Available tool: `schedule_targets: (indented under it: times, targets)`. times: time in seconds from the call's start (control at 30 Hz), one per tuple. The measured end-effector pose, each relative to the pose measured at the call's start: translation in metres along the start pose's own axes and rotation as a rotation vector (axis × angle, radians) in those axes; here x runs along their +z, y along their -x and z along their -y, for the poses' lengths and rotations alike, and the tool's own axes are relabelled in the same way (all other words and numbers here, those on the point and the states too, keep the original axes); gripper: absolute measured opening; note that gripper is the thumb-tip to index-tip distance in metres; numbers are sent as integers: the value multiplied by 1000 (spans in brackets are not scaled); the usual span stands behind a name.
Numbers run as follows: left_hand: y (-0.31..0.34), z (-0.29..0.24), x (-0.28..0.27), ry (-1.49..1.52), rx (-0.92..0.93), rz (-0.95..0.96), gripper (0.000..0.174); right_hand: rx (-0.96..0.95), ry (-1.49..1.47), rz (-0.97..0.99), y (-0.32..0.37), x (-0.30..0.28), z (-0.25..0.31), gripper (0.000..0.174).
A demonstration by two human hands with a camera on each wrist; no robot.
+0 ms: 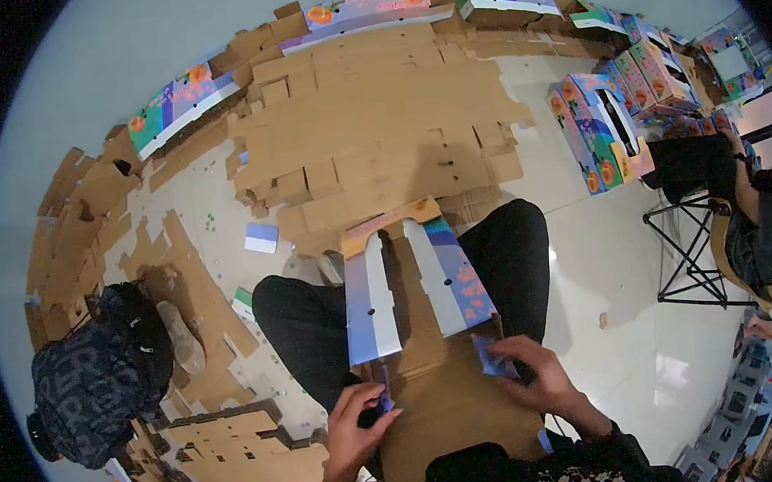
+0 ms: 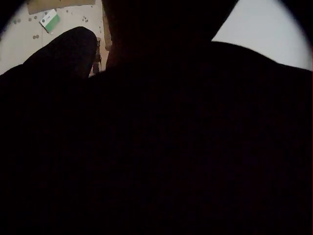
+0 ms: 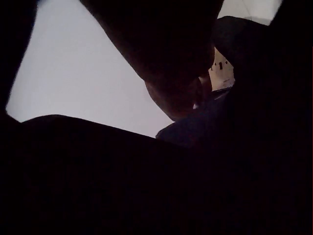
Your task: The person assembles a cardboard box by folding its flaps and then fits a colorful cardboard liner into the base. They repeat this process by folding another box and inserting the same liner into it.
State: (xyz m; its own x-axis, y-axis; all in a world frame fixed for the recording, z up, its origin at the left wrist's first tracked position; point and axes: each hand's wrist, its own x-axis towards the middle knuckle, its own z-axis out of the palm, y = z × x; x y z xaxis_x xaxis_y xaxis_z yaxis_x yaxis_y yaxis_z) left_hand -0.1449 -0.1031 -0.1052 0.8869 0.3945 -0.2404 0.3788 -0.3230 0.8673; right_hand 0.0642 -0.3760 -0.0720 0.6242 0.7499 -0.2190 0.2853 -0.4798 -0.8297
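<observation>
A partly folded cardboard fruit box [image 1: 368, 305], printed in blue, purple and orange, lies across the person's lap with its brown inside facing up. Its two white-edged top flaps stand apart at the far end. At the box's near left corner the left hand [image 1: 350, 427] pinches a small purple flap [image 1: 385, 399] between thumb and fingers. On the opposite side the right hand [image 1: 539, 378] grips another purple flap [image 1: 493, 359], its fingers curled over the edge. Both wrist views are mostly dark; in the right one the hand [image 3: 178, 93] shows as a shadowed shape.
Flattened brown cardboard [image 1: 377, 107] covers the floor ahead. Finished fruit boxes [image 1: 588, 128] stand at the right, near a seated person on a folding stool [image 1: 696, 260]. A dark backpack [image 1: 100, 377] lies at the left beside a shoe [image 1: 180, 336]. More printed boxes [image 1: 184, 107] line the wall.
</observation>
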Motion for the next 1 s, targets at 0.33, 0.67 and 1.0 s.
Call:
schedule_targets:
  times: [0.33, 0.67, 1.0]
  targets:
    - [-90, 5, -16, 257, -499, 368, 114, 363, 320, 311, -73, -16, -32, 100]
    - [-101, 51, -14, -174, -190, 352, 82, 218, 251, 443, -108, -13, -69, 59]
    - [-50, 36, -38, 571, 157, 108, 87, 43, -451, 301, -46, -49, -63, 84]
